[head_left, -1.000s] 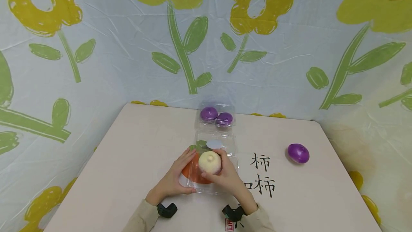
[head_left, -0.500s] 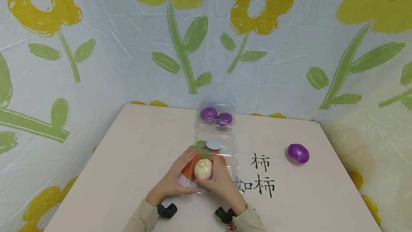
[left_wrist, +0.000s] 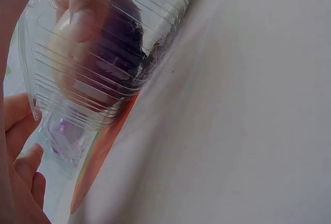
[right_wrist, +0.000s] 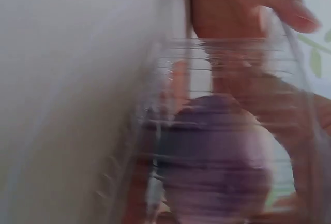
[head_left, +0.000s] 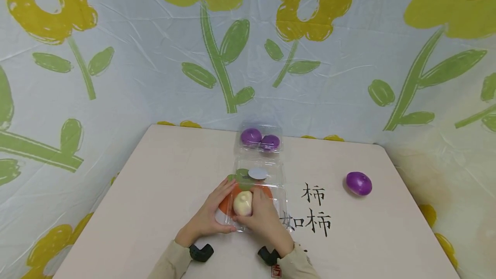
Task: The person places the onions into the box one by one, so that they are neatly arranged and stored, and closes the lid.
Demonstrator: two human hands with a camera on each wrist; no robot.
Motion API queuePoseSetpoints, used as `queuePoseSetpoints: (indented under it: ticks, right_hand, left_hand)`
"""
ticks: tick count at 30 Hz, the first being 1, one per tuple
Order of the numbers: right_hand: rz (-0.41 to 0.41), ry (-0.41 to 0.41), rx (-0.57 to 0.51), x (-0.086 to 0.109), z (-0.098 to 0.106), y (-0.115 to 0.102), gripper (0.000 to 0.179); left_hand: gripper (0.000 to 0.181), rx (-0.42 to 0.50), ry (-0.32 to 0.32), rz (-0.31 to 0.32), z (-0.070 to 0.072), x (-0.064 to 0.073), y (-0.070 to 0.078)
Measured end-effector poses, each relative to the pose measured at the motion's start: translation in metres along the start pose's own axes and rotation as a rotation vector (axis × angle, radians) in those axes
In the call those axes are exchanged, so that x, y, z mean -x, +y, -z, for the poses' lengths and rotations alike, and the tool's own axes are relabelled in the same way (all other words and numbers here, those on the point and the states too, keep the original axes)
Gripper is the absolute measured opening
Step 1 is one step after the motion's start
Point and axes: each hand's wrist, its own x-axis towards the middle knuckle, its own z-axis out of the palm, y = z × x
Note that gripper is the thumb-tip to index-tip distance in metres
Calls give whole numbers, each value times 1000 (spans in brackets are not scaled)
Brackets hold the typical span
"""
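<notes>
In the head view, an open clear plastic clamshell box (head_left: 280, 203) lies on the table with its lid folded back. My left hand (head_left: 211, 212) holds the box by its left side, thumb by the near corner and fingers along the side; in the left wrist view a fingertip meets the rim. My right hand (head_left: 263, 218) grips a round cream-and-purple, turnip-like piece (head_left: 242, 203), its cream end with a small nub facing up. Through the ribbed wall in the left wrist view, the piece's dark purple side (left_wrist: 116, 53) shows inside the box. My right palm is partly hidden.
Behind, another clear box (head_left: 280, 134) holds two purple pieces (head_left: 252, 137). A loose purple piece (head_left: 358, 183) lies at the right. The pale table (head_left: 174, 162) bears printed characters and an orange-and-green picture. A flowered cloth (head_left: 162, 55) hangs around the back and sides.
My right hand has carried the turnip-like piece left and down into the box, moving only slightly in the last half second. My left hand keeps its place at the box.
</notes>
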Motion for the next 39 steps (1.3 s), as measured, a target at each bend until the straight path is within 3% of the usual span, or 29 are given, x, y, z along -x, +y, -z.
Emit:
queuePoseSetpoints:
  ticks: [6,10,18,27,39]
  right_hand:
    - [-21,-75,-94,4,13,3,93]
    - [-32,-67,-135,7,23,4,88]
    - [2,-34,-94,10,21,6,68]
    - [-55,19,-39,8,16,5,58]
    - [-58,42,-9,7,18,2,68]
  left_hand:
    - [108,6,0,-4,1,-2,2]
    - [109,11,2,-3,2,-2,2]
    - [109,9,-2,-1,1,-2,1]
    - [109,3,-5,-3,0,-2,2]
    - [109,-1,0,7,-1,0,0]
